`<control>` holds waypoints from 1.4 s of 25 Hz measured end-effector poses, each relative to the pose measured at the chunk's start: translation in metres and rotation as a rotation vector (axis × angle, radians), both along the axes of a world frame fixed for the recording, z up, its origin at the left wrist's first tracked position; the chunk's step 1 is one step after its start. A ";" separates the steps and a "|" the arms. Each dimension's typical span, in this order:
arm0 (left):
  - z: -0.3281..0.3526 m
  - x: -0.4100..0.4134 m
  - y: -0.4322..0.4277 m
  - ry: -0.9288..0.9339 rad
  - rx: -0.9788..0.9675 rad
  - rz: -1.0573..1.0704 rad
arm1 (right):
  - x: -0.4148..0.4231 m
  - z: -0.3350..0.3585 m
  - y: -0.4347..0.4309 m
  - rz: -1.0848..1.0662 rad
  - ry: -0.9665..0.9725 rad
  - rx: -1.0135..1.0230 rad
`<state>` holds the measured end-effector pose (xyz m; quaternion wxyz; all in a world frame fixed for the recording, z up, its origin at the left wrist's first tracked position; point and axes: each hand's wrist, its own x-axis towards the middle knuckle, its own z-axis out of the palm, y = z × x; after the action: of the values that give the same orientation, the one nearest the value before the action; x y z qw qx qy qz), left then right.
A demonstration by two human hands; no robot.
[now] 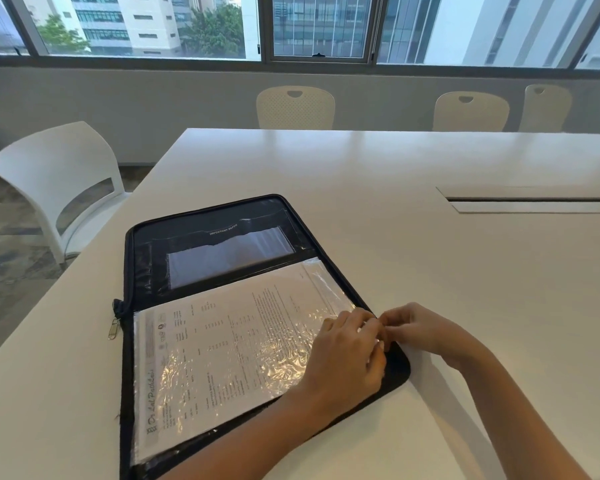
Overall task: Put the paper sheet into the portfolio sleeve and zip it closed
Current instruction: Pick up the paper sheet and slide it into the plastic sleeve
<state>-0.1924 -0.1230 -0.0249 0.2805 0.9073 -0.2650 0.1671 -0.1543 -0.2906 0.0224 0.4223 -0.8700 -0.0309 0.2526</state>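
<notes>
A black zip portfolio (219, 216) lies open on the white table (361, 161). Its near half holds a clear plastic sleeve (284, 362) with a printed paper sheet (222, 348) inside it. My left hand (347, 355) rests on the sleeve's right end, fingers curled at its edge. My right hand (420, 329) meets it there from the right, fingertips pinched at the sleeve's edge; what they pinch is hidden. A metal zipper pull (113, 329) hangs at the portfolio's left side. The far half shows a dark pocket with a clear window (229, 258).
A white chair (59, 188) stands at the table's left. Three more chairs (295, 107) line the far side under the windows. A cable slot (534, 200) is cut into the table at the right.
</notes>
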 end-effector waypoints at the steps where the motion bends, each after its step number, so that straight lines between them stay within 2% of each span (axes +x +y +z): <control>1: 0.000 0.002 0.004 0.009 0.016 0.019 | -0.004 0.001 -0.001 0.006 0.012 -0.002; 4: 0.001 0.009 0.017 0.043 0.122 0.034 | -0.013 -0.005 0.002 -0.040 -0.029 -0.034; 9: -0.003 0.016 0.048 0.111 0.274 0.007 | -0.026 -0.025 0.008 -0.110 -0.334 -0.356; 12: -0.006 0.019 0.065 0.121 0.370 -0.022 | -0.024 -0.022 0.012 -0.169 -0.437 -0.427; 15: -0.008 0.020 0.077 0.134 0.385 -0.031 | -0.030 -0.018 0.014 -0.270 -0.426 -0.444; 18: 0.000 0.039 0.108 0.142 0.280 0.112 | -0.046 -0.017 0.006 -0.306 -0.271 -0.534; 19: 0.004 0.052 0.126 0.130 0.251 0.198 | -0.051 -0.017 0.003 -0.334 -0.204 -0.499; 22: 0.019 0.101 0.194 0.139 0.271 0.479 | -0.060 -0.016 0.004 -0.470 -0.051 -0.216; 25: 0.029 0.146 0.253 0.226 0.364 0.654 | -0.057 -0.020 0.004 -0.552 -0.021 -0.099; 30: 0.032 0.187 0.304 0.339 0.478 0.756 | -0.020 -0.026 -0.002 -0.653 -0.117 -0.166; 35: 0.023 0.189 0.336 0.355 0.463 0.870 | 0.060 -0.013 0.003 -0.683 -0.264 -0.270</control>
<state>-0.0033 0.2133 -0.0014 0.0180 0.9861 0.1581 0.0486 -0.0941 -0.2880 0.0093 0.3560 -0.9030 0.2400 -0.0151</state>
